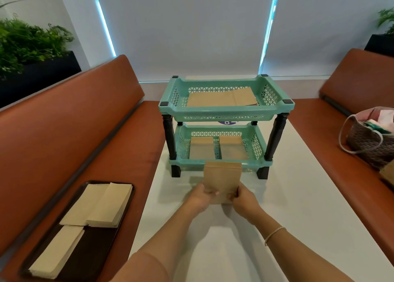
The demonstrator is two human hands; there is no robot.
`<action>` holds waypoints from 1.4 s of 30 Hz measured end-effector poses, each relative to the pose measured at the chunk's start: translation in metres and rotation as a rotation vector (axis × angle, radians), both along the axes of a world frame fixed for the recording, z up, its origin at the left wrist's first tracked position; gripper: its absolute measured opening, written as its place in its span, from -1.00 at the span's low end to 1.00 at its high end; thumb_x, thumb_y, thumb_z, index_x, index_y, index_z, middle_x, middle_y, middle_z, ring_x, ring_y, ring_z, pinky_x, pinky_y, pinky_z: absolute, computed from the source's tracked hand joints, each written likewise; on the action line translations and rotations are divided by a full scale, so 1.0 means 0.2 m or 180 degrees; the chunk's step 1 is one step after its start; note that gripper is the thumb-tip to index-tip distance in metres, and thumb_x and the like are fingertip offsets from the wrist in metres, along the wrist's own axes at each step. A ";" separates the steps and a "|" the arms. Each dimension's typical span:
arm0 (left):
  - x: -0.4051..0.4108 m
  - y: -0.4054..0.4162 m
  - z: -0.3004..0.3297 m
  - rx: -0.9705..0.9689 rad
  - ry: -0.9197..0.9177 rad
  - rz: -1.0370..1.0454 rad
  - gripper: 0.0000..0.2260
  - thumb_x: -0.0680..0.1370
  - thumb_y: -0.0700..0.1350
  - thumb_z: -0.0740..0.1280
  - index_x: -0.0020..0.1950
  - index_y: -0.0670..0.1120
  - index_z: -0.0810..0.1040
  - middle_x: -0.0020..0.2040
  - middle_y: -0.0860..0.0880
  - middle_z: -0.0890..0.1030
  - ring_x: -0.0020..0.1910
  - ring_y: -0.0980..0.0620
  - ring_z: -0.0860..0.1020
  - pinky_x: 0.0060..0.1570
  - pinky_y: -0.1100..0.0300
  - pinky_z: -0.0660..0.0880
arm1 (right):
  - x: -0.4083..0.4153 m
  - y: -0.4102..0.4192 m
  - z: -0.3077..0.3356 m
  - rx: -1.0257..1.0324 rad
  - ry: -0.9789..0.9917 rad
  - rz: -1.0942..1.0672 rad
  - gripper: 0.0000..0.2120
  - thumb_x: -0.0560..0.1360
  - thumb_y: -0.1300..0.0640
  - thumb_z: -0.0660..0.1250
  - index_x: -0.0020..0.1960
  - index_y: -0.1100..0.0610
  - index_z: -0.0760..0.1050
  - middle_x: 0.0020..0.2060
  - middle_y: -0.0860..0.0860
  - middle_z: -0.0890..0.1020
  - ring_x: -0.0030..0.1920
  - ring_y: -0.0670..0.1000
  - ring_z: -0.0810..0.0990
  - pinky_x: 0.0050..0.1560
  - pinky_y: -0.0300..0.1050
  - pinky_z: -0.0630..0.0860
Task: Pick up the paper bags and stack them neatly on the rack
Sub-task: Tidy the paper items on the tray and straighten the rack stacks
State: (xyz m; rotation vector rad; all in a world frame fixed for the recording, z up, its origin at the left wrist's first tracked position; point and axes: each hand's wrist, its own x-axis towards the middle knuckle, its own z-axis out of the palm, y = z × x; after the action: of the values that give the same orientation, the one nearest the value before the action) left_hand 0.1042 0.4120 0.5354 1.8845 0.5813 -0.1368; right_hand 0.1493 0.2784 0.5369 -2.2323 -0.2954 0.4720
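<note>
Now my left hand and right hand pinch one paper bag flat, aimed at twelve o'clock to slide into the rack.

A café or restaurant booth: 2 padded orange benches flank a white surface, with planters and roller blinds behind.

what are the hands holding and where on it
Both hands hold one brown paper bag by its near end: left hand on the left edge, right hand on the right edge.
</note>
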 end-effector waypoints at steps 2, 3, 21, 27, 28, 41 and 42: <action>0.01 0.00 0.00 0.0135 0.0049 0.0030 -0.59 0.52 -0.03 0.34 0.35 0.02 0.37 0.19 -0.03 0.55 0.17 -0.06 0.49 0.19 0.07 0.43 | 0.01 0.01 0.01 -0.0055 -0.0028 0.0005 -0.67 0.53 0.31 0.14 0.28 0.19 0.36 0.15 0.15 0.55 0.09 0.12 0.50 0.04 -0.10 0.42; 0.01 0.00 -0.01 0.0221 0.0059 -0.0011 -0.57 0.50 -0.01 0.35 0.35 0.04 0.36 0.18 -0.02 0.56 0.17 -0.06 0.50 0.21 0.03 0.44 | 0.01 0.01 0.01 -0.0093 -0.0015 0.0015 -0.66 0.53 0.31 0.13 0.29 0.18 0.35 0.15 0.15 0.54 0.09 0.12 0.50 0.04 -0.11 0.41; -0.02 -0.01 0.08 0.0388 0.0184 -0.0126 -0.60 0.51 -0.08 0.36 0.34 0.01 0.41 0.18 -0.05 0.56 0.15 -0.05 0.50 0.20 0.01 0.48 | 0.05 0.02 -0.03 -0.0405 0.0054 0.0095 -0.68 0.46 0.29 0.21 0.21 0.17 0.42 0.07 0.13 0.59 0.02 0.10 0.52 0.02 -0.10 0.46; 0.04 0.04 0.19 0.0264 0.0054 -0.0177 -0.65 0.50 -0.05 0.38 0.27 0.02 0.46 0.20 -0.04 0.56 0.18 -0.05 0.51 0.24 -0.02 0.45 | 0.14 0.00 0.11 0.0147 0.0259 0.0261 -0.74 0.45 0.20 0.37 0.13 0.11 0.46 -0.14 -0.01 0.57 -0.16 -0.01 0.54 -0.29 -0.26 0.48; 0.06 0.06 0.22 0.0224 0.0016 -0.0178 -0.65 0.50 -0.04 0.38 0.27 0.02 0.47 0.21 -0.04 0.56 0.19 -0.04 0.50 0.25 -0.02 0.44 | 0.16 0.00 0.15 0.0330 0.0369 0.0246 -0.74 0.46 0.24 0.36 0.13 0.15 0.46 -0.20 0.00 0.56 -0.22 -0.01 0.54 -0.35 -0.25 0.47; 0.41 0.26 0.47 0.1053 0.0528 0.0303 -0.46 0.55 0.12 0.26 0.39 -0.23 0.36 0.25 -0.17 0.53 0.07 -0.08 0.56 -0.06 0.20 0.41 | 0.50 0.28 0.41 0.0524 0.0435 -0.0151 -0.85 0.44 0.14 0.43 -0.15 0.24 0.58 -0.39 0.06 0.57 -0.41 -0.01 0.51 -0.36 -0.17 0.52; 0.44 0.29 0.47 0.1188 0.0623 0.0275 -0.48 0.56 0.13 0.25 0.34 -0.24 0.41 0.23 -0.18 0.55 0.11 -0.11 0.57 -0.07 0.19 0.42 | 0.53 0.31 0.41 0.0442 0.0436 -0.0134 -0.85 0.44 0.13 0.43 -0.17 0.23 0.57 -0.37 0.06 0.59 -0.40 -0.01 0.53 -0.32 -0.16 0.56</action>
State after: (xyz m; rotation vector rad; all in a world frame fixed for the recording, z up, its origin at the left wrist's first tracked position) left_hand 0.1932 0.4690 0.6289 2.2170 0.8684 -0.1662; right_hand 0.2553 0.3412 0.6184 -2.0564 -0.2029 0.5618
